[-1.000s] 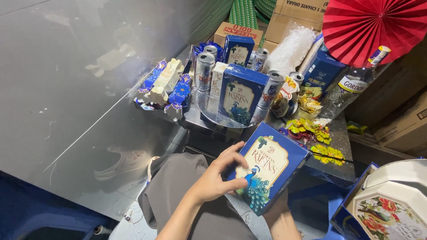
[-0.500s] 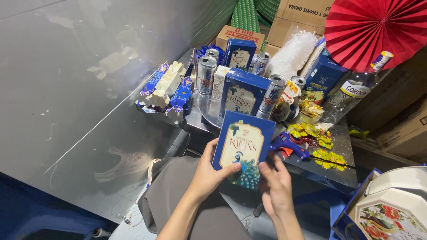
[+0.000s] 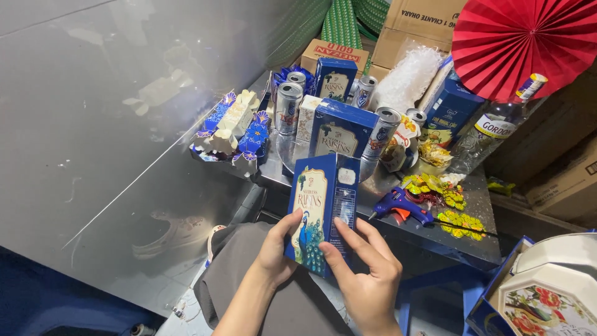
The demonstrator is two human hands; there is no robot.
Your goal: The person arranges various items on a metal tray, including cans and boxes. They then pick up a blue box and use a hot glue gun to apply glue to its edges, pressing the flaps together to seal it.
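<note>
A tall blue box with a peacock picture [image 3: 322, 208] is upright in front of me, held from both sides. My left hand [image 3: 273, 249] grips its left edge and lower corner. My right hand [image 3: 364, 274] holds the right side, fingers spread on the narrow face. Beyond it on the metal table [image 3: 472, 242] stand more blue boxes [image 3: 341, 127], several drink cans [image 3: 288, 107] and blue-and-cream wrapped sweets [image 3: 233, 127].
A blue glue gun [image 3: 401, 204] and yellow-green flower ornaments [image 3: 448, 202] lie on the table's right part. A clear bottle [image 3: 491, 134], a red paper fan [image 3: 528, 40] and cardboard cartons [image 3: 416, 25] stand behind. An octagonal floral tin [image 3: 544, 305] sits lower right.
The box was tilted in my left hand alone; my right hand came up and took its right side, and the box now stands upright, turned to show its narrow side.
</note>
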